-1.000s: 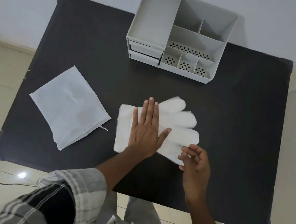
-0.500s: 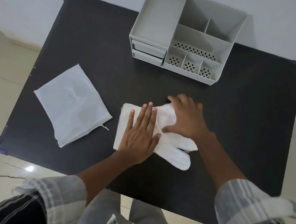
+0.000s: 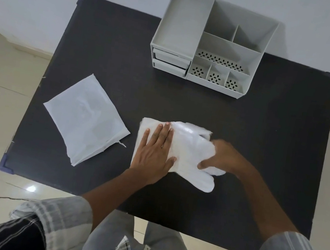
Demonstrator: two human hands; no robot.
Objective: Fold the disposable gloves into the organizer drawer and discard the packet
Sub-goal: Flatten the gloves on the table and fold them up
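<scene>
Disposable gloves [image 3: 186,147] lie as a white, translucent stack near the middle of the dark surface [image 3: 110,55], cuff end to the left, finger end to the right, one thumb lobe trailing toward the near edge. Left hand [image 3: 154,151] rests flat and spread on the cuff half, fingers [image 3: 166,133] released and extended, pinning rather than gripping. Right hand [image 3: 222,157] is closed on the finger end of the gloves, with part of the film lifted and turned over toward the left hand; grasp judged a pinch, though the fingertips are hidden beneath the film. Packet [image 3: 86,119] lies flat to the left, well apart from the gloves, torn edge facing the near side; not yet discarded. Organizer [image 3: 211,45] stands at the far edge; its two drawers [image 3: 171,61] appear shut, so one must be opened before stowing. Step in hand is judged to be the first fold. To do it well: hold the left palm firm so the slippery layers do not slide apart; carry the finger end over in one low sweep to meet the cuff edge squarely; tuck the trailing thumb lobe inside; press out trapped air along the crease before releasing. Risk noted: thin film tends to spring open and the stack may fan out if the pinning hand lifts early.
</scene>
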